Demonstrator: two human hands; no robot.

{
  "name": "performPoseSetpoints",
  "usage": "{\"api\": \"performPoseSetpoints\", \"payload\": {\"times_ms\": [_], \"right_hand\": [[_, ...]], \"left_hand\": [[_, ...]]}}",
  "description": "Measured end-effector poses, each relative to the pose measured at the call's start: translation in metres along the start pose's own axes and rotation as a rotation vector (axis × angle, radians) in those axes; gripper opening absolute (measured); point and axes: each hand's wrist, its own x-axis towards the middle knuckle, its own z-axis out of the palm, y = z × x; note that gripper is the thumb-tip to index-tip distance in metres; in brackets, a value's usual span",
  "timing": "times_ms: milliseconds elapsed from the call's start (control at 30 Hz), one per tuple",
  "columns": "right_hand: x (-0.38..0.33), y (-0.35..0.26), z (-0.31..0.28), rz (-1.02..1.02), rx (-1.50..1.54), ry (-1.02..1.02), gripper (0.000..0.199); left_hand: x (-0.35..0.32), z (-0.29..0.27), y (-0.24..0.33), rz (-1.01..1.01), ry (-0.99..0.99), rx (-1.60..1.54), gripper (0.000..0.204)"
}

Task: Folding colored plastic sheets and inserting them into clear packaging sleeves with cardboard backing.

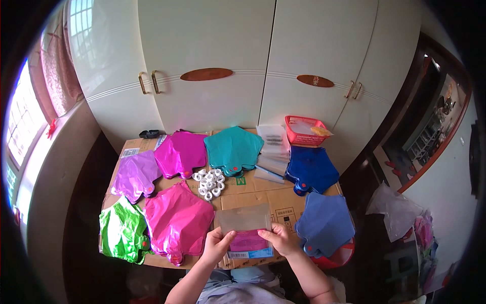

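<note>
1. The left hand (218,244) is pinching the left edge of a clear plastic bag (245,230), fingers curled closed on it, thumb on top.
2. The right hand (280,239) is gripping the bag's right edge the same way, fingers folded shut over the plastic.
3. The bag is lying at about 6 o'clock on the cardboard tabletop (263,195), with folded pink foil showing through its lower half.
4. A hot-pink foil balloon stack (177,220) is sitting just beside the left hand, at about 9 o'clock from the bag.
5. A green foil stack (121,230) is lying farther out at 9 o'clock, at the cardboard's edge.
6. A slate-blue foil stack (326,223) is lying near the right hand, at 3 o'clock.
7. A cluster of white ribbon rolls (209,183) is sitting at 11 o'clock from the bag.
8. Lilac (135,175), magenta (181,152), teal (233,149) and dark blue (311,169) stacks are lying across the far side, from 10 to 2 o'clock.
9. A red basket (304,129) is standing at 1 o'clock, beside a pile of clear bags (273,142).
</note>
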Motion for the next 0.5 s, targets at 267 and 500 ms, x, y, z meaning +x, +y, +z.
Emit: {"api": "performPoseSetpoints", "payload": {"times_ms": [267, 500], "right_hand": [[0.001, 0.000, 0.020, -0.110, 0.358, 0.009, 0.025], [-0.014, 0.013, -0.011, -0.229, -0.051, 0.355, 0.016]], "left_hand": [[0.001, -0.004, -0.004, -0.169, -0.051, -0.386, 0.024], [0.012, -0.016, -0.018, -0.103, -0.081, -0.067, 0.043]]}}
